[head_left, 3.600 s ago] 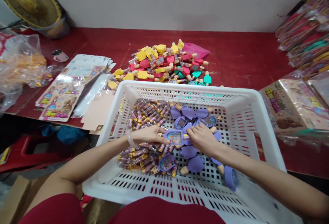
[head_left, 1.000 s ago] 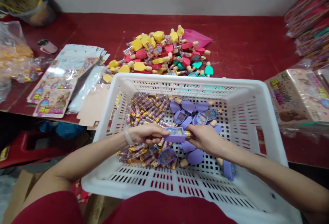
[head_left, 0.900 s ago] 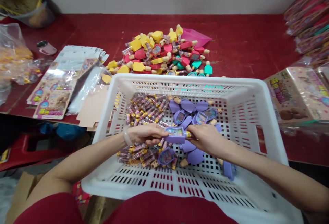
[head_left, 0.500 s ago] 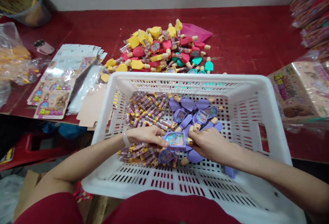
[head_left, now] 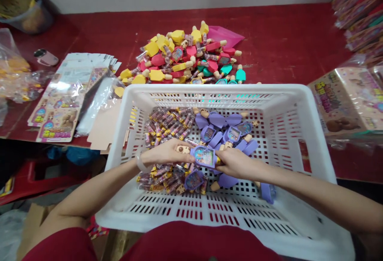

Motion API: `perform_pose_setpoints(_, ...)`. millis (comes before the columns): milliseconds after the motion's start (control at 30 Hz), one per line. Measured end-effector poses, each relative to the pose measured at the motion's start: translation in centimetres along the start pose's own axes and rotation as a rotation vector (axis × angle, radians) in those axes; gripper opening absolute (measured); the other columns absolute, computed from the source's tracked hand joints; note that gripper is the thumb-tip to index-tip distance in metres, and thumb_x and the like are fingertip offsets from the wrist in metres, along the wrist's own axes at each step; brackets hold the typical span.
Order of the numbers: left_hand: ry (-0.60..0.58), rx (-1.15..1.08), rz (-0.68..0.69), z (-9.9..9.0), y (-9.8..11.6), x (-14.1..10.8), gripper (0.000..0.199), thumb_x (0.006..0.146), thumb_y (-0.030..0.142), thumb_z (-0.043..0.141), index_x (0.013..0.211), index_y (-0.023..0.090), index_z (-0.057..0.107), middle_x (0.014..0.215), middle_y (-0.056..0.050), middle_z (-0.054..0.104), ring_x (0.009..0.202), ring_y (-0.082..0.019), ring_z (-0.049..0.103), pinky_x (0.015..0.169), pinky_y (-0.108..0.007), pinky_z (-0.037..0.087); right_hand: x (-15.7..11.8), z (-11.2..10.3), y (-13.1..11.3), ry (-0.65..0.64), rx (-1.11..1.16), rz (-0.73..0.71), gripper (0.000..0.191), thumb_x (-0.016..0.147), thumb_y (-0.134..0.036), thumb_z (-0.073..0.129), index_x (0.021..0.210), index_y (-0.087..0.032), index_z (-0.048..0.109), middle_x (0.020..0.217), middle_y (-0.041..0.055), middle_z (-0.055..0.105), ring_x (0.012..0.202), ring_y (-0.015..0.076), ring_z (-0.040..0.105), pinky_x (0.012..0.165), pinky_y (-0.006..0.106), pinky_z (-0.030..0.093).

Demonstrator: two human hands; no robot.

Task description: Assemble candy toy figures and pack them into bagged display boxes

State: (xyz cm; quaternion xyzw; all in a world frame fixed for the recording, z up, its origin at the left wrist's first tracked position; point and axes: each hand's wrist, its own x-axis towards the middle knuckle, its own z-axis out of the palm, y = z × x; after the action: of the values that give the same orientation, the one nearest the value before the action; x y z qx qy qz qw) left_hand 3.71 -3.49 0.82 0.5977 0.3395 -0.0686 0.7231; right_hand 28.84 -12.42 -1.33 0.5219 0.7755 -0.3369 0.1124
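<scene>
Over the white plastic basket [head_left: 221,221], a purple popsicle-shaped toy [head_left: 204,156] with a picture window is held level between my two hands. My left hand [head_left: 166,152] is closed on its left end, where a beige spotted handle [head_left: 183,149] shows. The fingers of my right hand [head_left: 233,161] are wrapped round the right end, at a yellow-capped piece [head_left: 218,160] that they mostly cover. Below and left lie many small clear tubes with yellow caps [head_left: 167,123]. More purple popsicle toys [head_left: 217,120] lie behind and right of my hands.
Yellow, red and green popsicle toys [head_left: 158,75] are heaped beyond the basket on the red table [head_left: 278,41]. Printed cards [head_left: 60,123] and clear bags [head_left: 95,101] lie left. A printed display box [head_left: 338,101] stands right, near stacked packs [head_left: 359,13].
The toy and both hands have shifted slightly left and up. More of the spotted handle shows by my left hand. The camera view has moved a little.
</scene>
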Motion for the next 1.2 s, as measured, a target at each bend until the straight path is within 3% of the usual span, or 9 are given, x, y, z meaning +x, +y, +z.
perform_pose_setpoints(467,0.079,0.203,0.098,0.2,0.6,-0.3,0.055,0.078,0.044,0.075,0.127,0.020,0.066,0.109,-0.005,0.071,0.089,-0.017,0.061,0.077,-0.026,0.047,0.5,1.2,-0.5,0.153,-0.256,0.007,0.020,0.088,-0.016,0.049,0.104,-0.012,0.061,0.090,0.0143,0.071,0.082,0.0266,0.066,0.070,0.032,0.038)
perform_pose_setpoints(600,0.059,0.172,0.042,0.1,0.3,-0.4,0.056,0.079,0.045,0.074,0.127,0.018,0.066,0.093,-0.004,0.071,0.073,-0.014,0.058,0.062,-0.022,0.044,0.2,1.0,-0.6,0.099,-0.033,-0.002,0.018,0.089,-0.022,0.054,0.103,-0.013,0.060,0.088,0.0110,0.070,0.079,0.0238,0.065,0.064,0.028,0.036)
perform_pose_setpoints(700,0.029,0.199,0.037,0.0,0.2,-0.6,0.055,0.079,0.045,0.073,0.126,0.016,0.067,0.084,-0.003,0.070,0.066,-0.012,0.055,0.056,-0.021,0.040,0.0,0.5,-0.3,-0.057,0.414,-0.095,0.014,0.087,-0.031,0.059,0.087,-0.016,0.060,0.077,0.0025,0.066,0.070,0.0169,0.060,0.060,0.024,0.035)
perform_pose_setpoints(800,0.015,0.278,0.172,-0.1,0.3,-0.8,0.054,0.080,0.042,0.073,0.127,0.017,0.066,0.103,-0.006,0.071,0.086,-0.018,0.062,0.073,-0.025,0.048,0.1,0.0,0.3,-0.398,0.887,-0.155,0.029,0.079,-0.044,0.066,0.073,-0.018,0.054,0.056,-0.0052,0.050,0.048,0.0104,0.044,0.050,0.022,0.033)
perform_pose_setpoints(900,0.021,0.352,0.275,0.0,0.4,-0.9,0.050,0.083,0.040,0.070,0.129,0.018,0.065,0.111,-0.007,0.071,0.097,-0.020,0.063,0.085,-0.028,0.048,0.1,-0.5,0.7,-0.680,1.026,-0.089,0.035,0.077,-0.050,0.064,0.067,-0.022,0.046,0.044,-0.0096,0.035,0.037,0.0095,0.030,0.043,0.024,0.028)
perform_pose_setpoints(967,0.090,0.368,0.258,0.2,0.3,-0.6,0.048,0.082,0.038,0.070,0.125,0.019,0.065,0.105,-0.006,0.071,0.089,-0.018,0.063,0.079,-0.027,0.048,0.0,-1.0,0.7,-0.551,0.835,-0.058,0.033,0.081,-0.046,0.063,0.068,-0.021,0.046,0.048,-0.0070,0.042,0.041,0.0108,0.036,0.046,0.024,0.030)
perform_pose_setpoints(1033,0.142,0.253,0.144,0.3,0.1,-0.1,0.045,0.079,0.038,0.073,0.119,0.018,0.066,0.091,-0.003,0.069,0.074,-0.014,0.060,0.066,-0.023,0.046,-0.2,-1.4,0.6,-0.137,0.424,-0.026,0.020,0.086,-0.033,0.060,0.075,-0.018,0.053,0.061,-0.0006,0.054,0.053,0.0139,0.048,0.055,0.026,0.033)
perform_pose_setpoints(1133,0.020,-0.088,-0.072,0.5,-0.3,0.7,0.037,0.078,0.046,0.072,0.101,0.016,0.066,0.066,0.003,0.059,0.052,-0.009,0.048,0.049,-0.021,0.036,-0.7,-1.7,0.7,0.434,-0.221,-0.034,0.013,0.088,-0.011,0.049,0.084,-0.014,0.061,0.079,0.0090,0.064,0.070,0.0199,0.056,0.066,0.031,0.032)
perform_pose_setpoints(1200,-0.083,-0.211,-0.117,0.5,-0.4,0.9,0.037,0.078,0.049,0.072,0.094,0.016,0.066,0.060,0.005,0.054,0.048,-0.008,0.043,0.048,-0.021,0.033,-1.0,-1.7,0.7,0.580,-0.451,-0.095,0.020,0.089,-0.006,0.044,0.082,-0.014,0.062,0.080,0.0110,0.065,0.072,0.0213,0.056,0.068,0.033,0.031)
